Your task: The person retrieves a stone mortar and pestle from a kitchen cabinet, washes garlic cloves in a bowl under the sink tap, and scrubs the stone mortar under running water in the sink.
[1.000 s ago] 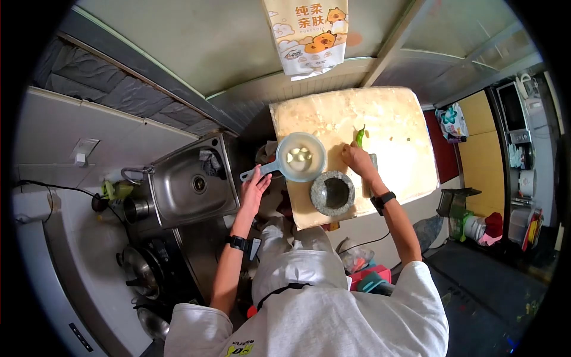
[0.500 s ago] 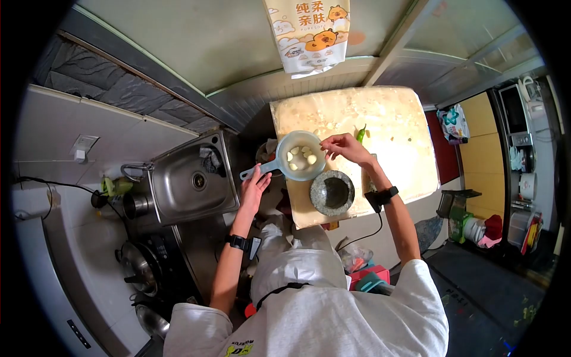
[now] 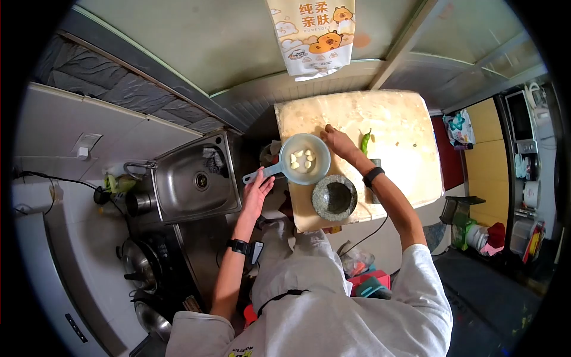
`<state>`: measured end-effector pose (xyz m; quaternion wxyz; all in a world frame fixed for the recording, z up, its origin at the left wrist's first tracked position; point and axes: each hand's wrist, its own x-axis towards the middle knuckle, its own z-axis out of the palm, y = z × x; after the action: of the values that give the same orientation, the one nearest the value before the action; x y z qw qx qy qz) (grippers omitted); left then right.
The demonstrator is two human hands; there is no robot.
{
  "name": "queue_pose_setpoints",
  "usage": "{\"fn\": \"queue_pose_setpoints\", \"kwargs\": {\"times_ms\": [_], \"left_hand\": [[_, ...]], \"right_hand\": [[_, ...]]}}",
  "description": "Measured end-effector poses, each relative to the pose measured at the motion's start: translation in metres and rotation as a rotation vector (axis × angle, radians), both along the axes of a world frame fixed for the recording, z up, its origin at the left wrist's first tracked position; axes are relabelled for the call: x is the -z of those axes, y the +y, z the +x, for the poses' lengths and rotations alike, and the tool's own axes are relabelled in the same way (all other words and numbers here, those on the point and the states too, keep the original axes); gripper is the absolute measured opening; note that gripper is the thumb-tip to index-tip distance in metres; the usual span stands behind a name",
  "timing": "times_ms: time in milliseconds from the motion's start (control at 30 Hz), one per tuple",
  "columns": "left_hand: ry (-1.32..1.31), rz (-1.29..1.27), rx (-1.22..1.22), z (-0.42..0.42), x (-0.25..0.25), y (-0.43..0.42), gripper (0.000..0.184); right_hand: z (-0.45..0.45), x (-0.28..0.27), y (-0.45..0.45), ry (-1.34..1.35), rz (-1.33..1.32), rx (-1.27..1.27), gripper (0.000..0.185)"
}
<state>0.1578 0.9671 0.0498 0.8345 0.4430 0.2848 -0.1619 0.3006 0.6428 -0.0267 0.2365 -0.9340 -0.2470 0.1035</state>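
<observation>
My left hand (image 3: 258,189) grips the handle of a pale blue plastic scoop (image 3: 322,156), its bowl over the left part of the table. Several peeled garlic cloves (image 3: 295,160) lie inside. Just beyond the scoop's right rim, my right hand (image 3: 338,141) is down at the tabletop with its fingers drawn together; what they hold, if anything, is hidden. A grey stone mortar (image 3: 319,201) stands close below the scoop. To the right of my right hand lies a green chili pepper (image 3: 366,140). A grey rod like a pestle (image 3: 376,193) is partly covered by my right forearm.
The light-topped table (image 3: 404,119) has small scraps scattered on it. Left of it is a steel sink (image 3: 184,193), with a lidded pan (image 3: 140,268) on the stove nearer me. A tissue pack (image 3: 315,47) hangs behind the table. A dark cable (image 3: 366,238) runs down from the table.
My right hand has moved from the scoop's right rim to the tabletop slightly farther away, fingers now pointing down. My left hand still holds the scoop, and the cloves have shifted a little inside.
</observation>
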Motion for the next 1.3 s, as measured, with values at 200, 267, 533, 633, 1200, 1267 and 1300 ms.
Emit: {"fn": "queue_pose_setpoints", "kwargs": {"times_ms": [200, 267, 533, 633, 1200, 1267, 1300], "left_hand": [[0.003, 0.012, -0.007, 0.000, 0.002, -0.001, 0.043], [0.011, 0.022, -0.003, 0.000, 0.004, -0.001, 0.044], [0.007, 0.024, 0.020, 0.007, 0.004, -0.007, 0.045], [0.017, 0.024, 0.024, 0.007, 0.004, -0.008, 0.045], [0.013, 0.011, 0.045, 0.007, 0.005, -0.007, 0.046], [0.014, 0.009, 0.045, 0.007, 0.006, -0.006, 0.045], [0.015, 0.006, 0.043, 0.007, 0.005, -0.007, 0.044]], "right_hand": [[-0.002, -0.030, -0.007, 0.130, 0.119, 0.305, 0.019], [-0.006, -0.062, -0.009, 0.306, 0.347, 0.410, 0.019], [-0.010, -0.096, -0.071, 0.238, 0.510, 0.561, 0.018], [-0.023, -0.060, -0.107, -0.268, 0.020, 0.730, 0.020], [-0.050, -0.045, -0.113, 0.105, 0.162, 0.589, 0.037], [-0.048, -0.034, -0.116, 0.100, 0.145, 0.552, 0.038], [-0.047, -0.030, -0.117, 0.094, 0.128, 0.514, 0.040]]}}
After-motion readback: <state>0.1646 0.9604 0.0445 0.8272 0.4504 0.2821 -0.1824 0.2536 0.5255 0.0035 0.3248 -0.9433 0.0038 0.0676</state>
